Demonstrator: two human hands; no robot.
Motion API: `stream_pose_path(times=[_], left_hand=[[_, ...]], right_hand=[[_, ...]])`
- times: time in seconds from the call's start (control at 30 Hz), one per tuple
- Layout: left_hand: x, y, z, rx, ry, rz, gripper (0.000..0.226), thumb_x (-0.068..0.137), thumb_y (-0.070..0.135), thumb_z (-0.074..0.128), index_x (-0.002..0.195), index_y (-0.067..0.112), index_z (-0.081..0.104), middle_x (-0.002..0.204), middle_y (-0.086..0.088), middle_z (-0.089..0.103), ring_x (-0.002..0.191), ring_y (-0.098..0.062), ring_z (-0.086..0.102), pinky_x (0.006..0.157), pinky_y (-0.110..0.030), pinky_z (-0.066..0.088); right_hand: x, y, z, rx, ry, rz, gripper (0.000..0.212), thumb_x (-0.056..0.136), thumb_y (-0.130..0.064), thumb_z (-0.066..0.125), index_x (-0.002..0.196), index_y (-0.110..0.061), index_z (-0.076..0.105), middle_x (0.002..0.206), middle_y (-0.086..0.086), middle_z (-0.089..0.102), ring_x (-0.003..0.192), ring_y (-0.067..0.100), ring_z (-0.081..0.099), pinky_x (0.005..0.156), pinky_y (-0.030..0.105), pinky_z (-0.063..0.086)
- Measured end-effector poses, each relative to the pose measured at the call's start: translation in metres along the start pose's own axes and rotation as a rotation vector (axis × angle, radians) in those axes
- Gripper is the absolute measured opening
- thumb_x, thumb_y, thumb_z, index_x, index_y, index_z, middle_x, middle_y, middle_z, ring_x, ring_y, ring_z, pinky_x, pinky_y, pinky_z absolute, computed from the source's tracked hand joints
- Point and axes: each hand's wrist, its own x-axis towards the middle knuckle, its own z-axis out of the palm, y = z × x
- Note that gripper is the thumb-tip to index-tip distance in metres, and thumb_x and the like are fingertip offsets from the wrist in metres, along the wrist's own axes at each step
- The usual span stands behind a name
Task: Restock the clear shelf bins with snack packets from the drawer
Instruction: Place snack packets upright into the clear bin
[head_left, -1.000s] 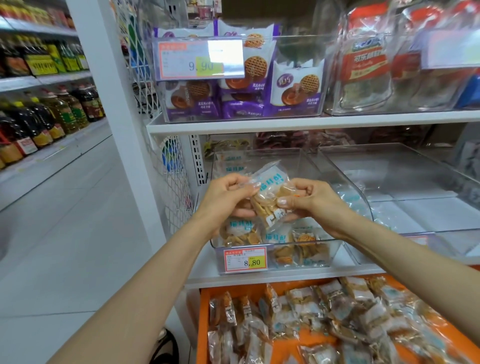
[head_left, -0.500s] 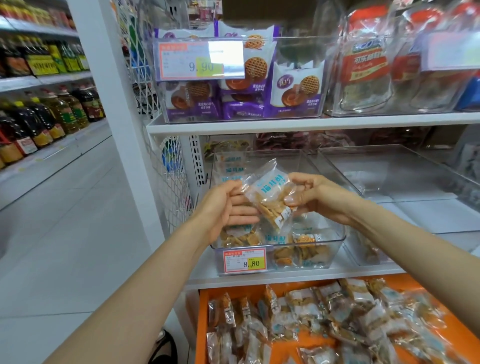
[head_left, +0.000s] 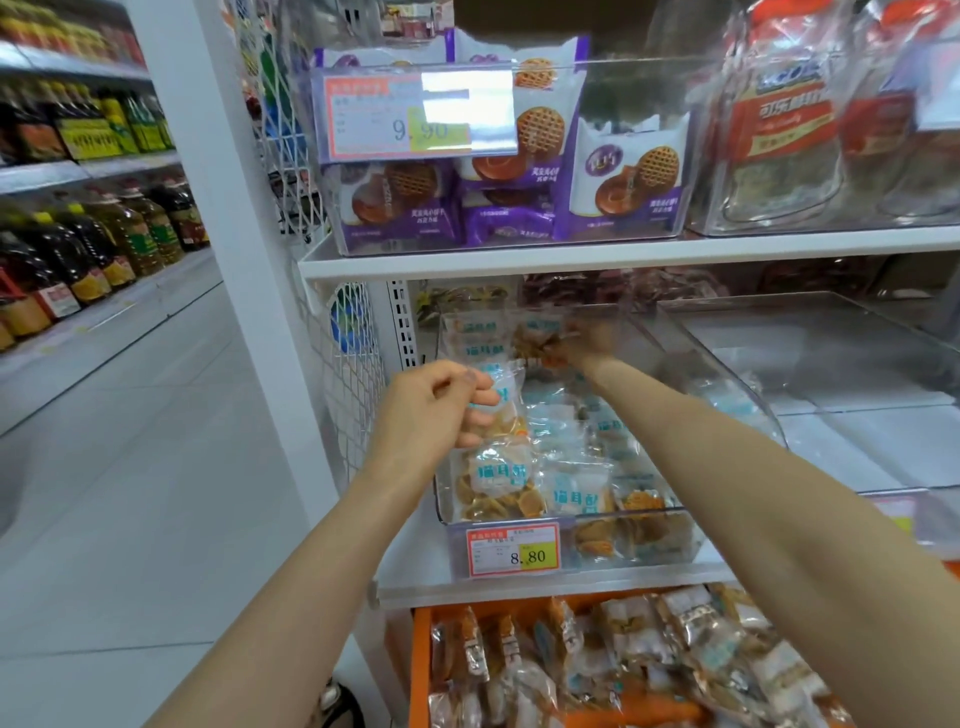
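The two hands had come apart. The right hand (head_left: 584, 344) had gone deep into the clear bin (head_left: 447, 519), near its back. It was too blurry to tell if it gripped a packet or had let go. The left hand (head_left: 434, 410) stayed by the bin's front and pinched one snack packet (head_left: 501, 402). A second ago both hands held packets together in front of the bin. So one packet was likely going in. Many more lay in the orange drawer (head_left: 422, 665) below.

Bare left hand (head_left: 431, 410), blurred bare right hand (head_left: 587, 343), bare forearms (head_left: 291, 571)
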Motion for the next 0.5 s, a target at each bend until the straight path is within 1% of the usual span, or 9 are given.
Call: stream_pose_path(times=[0.07,0.13,0.2,0.23,0.27,0.33,0.4,0.47,0.5], left_hand=[[-0.001,0.001,0.002,0.001,-0.04,0.004,0.022,0.098,0.008,0.044,0.088,0.008,0.064,0.084,-0.005,0.068,0.065,-0.012,0.063,0.055,-0.018,0.053],[-0.003,0.003,0.003,0.019,-0.082,0.02,0.022,0.098,0.007,0.043,0.089,0.008,0.064,0.084,-0.005,0.068,0.064,-0.01,0.062,0.055,-0.017,0.052],[-0.008,0.004,0.005,0.02,-0.115,0.027,0.021,0.097,0.006,0.044,0.091,0.007,0.065,0.088,-0.007,0.069,0.066,-0.01,0.063,0.055,-0.017,0.052],[-0.011,0.006,0.006,0.02,-0.139,0.03,0.02,0.097,0.006,0.045,0.093,0.008,0.065,0.09,-0.008,0.07,0.067,-0.01,0.064,0.056,-0.017,0.052],[-0.015,0.006,0.007,0.028,-0.174,0.033,0.018,0.096,0.006,0.046,0.094,0.008,0.064,0.092,-0.008,0.07,0.067,-0.009,0.064,0.056,-0.018,0.053],[-0.03,0.006,0.013,0.059,-0.28,0.04,0.015,0.096,0.008,0.049,0.096,0.009,0.063,0.092,-0.007,0.07,0.065,-0.009,0.062,0.056,-0.019,0.053],[-0.048,-0.004,0.02,0.123,-0.421,0.061,0.012,0.095,0.009,0.051,0.095,0.011,0.062,0.092,-0.006,0.07,0.066,-0.01,0.063,0.057,-0.021,0.053],[-0.069,-0.021,0.028,0.24,-0.569,0.082,0.011,0.094,0.011,0.052,0.096,0.013,0.062,0.092,-0.002,0.07,0.069,-0.012,0.066,0.058,-0.021,0.054],[-0.078,-0.032,0.033,0.301,-0.636,0.073,0.011,0.094,0.013,0.052,0.098,0.013,0.062,0.093,-0.002,0.071,0.072,-0.013,0.068,0.058,-0.022,0.055]], right_hand=[[0.007,0.007,0.006,0.014,0.063,0.017,0.041,0.082,-0.029,0.07,0.117,-0.014,0.053,0.119,0.005,0.06,0.102,0.025,0.059,0.086,0.033,0.051],[0.003,0.005,0.006,-0.055,0.114,-0.006,0.048,0.083,-0.029,0.07,0.123,-0.013,0.048,0.12,0.007,0.058,0.103,0.027,0.059,0.085,0.036,0.052],[-0.008,-0.003,-0.003,-0.153,0.117,-0.057,0.06,0.082,-0.036,0.069,0.129,-0.01,0.041,0.119,0.006,0.054,0.107,0.026,0.054,0.084,0.032,0.046],[-0.018,-0.009,-0.01,-0.199,0.13,-0.114,0.063,0.081,-0.04,0.068,0.129,-0.009,0.041,0.115,0.005,0.051,0.104,0.023,0.052,0.081,0.03,0.042],[-0.029,-0.014,-0.02,-0.232,0.143,-0.18,0.061,0.079,-0.039,0.065,0.126,-0.007,0.043,0.11,0.005,0.049,0.101,0.021,0.05,0.077,0.028,0.038],[-0.066,-0.02,-0.042,-0.244,0.176,-0.36,0.047,0.078,-0.025,0.059,0.12,-0.007,0.05,0.106,0.003,0.052,0.098,0.017,0.052,0.077,0.026,0.039],[-0.12,-0.014,-0.063,-0.203,0.164,-0.512,0.035,0.082,-0.012,0.061,0.117,-0.012,0.055,0.099,-0.004,0.058,0.082,0.008,0.053,0.078,0.025,0.043],[-0.185,0.003,-0.08,-0.171,0.095,-0.678,0.026,0.084,-0.011,0.059,0.109,-0.017,0.059,0.087,-0.011,0.061,0.064,0.003,0.05,0.068,0.018,0.044],[-0.216,0.015,-0.086,-0.162,0.047,-0.74,0.022,0.084,-0.012,0.057,0.106,-0.017,0.06,0.083,-0.014,0.06,0.06,0.003,0.051,0.064,0.014,0.042]])
